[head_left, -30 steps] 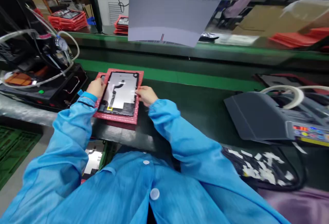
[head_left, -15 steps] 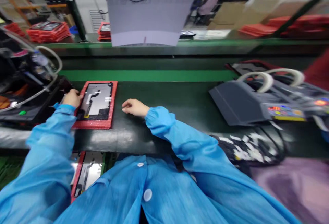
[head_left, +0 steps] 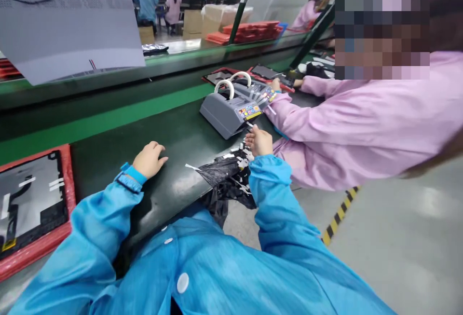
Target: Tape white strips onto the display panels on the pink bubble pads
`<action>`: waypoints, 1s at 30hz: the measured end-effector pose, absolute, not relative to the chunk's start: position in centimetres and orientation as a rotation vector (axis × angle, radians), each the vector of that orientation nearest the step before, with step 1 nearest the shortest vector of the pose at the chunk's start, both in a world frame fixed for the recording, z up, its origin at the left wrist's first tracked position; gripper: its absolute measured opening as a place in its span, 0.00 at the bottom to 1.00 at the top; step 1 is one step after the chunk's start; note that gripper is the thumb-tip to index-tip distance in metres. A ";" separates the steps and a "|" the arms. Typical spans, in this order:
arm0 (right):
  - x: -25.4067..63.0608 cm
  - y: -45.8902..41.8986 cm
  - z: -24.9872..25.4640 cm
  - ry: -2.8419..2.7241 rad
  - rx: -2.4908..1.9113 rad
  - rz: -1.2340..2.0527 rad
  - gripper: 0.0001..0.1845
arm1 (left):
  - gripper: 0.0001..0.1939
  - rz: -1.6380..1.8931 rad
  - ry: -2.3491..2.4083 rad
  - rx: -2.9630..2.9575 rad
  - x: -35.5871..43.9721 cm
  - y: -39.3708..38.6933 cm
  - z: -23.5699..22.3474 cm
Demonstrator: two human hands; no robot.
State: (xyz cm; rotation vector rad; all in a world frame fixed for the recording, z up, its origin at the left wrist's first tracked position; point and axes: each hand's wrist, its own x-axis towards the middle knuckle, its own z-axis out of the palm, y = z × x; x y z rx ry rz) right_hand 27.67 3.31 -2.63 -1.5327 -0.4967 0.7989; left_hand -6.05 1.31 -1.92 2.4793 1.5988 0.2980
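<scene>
My right hand is at the front of a grey tape dispenser, its fingertips pinched on a short white strip of tape by the outlet. White tape rolls stand in the top of the dispenser. My left hand rests over the dark bench, fingers loosely apart, with nothing in it. Left of it lies a flat device panel, grey and black with white tape pieces, on a red foam sheet. Below my right hand hangs a black plastic bag with used white tape bits stuck on it.
To the right a co-worker in a pink smock reaches toward another panel behind a second dispenser. A grey monitor back hangs over the bench at left. Red foam stacks sit on the rear shelf.
My view has swung to the right. My left hand has left the panel's edge and lies on the bench. My right hand has moved right to the tape dispenser.
</scene>
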 end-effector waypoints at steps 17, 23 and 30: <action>19.1 6.5 -2.4 -1.191 -1.439 0.470 0.14 | 0.07 0.717 1.828 1.751 -7.2 11.3 -6.1; 10.4 23.3 -2.6 -1.808 -1.846 0.253 0.36 | 0.08 0.806 1.811 1.705 -6.7 14.3 -6.4; 15.1 38.0 -3.6 -1.770 -2.643 -0.206 0.43 | 0.09 0.836 1.775 1.709 -6.1 16.9 -6.9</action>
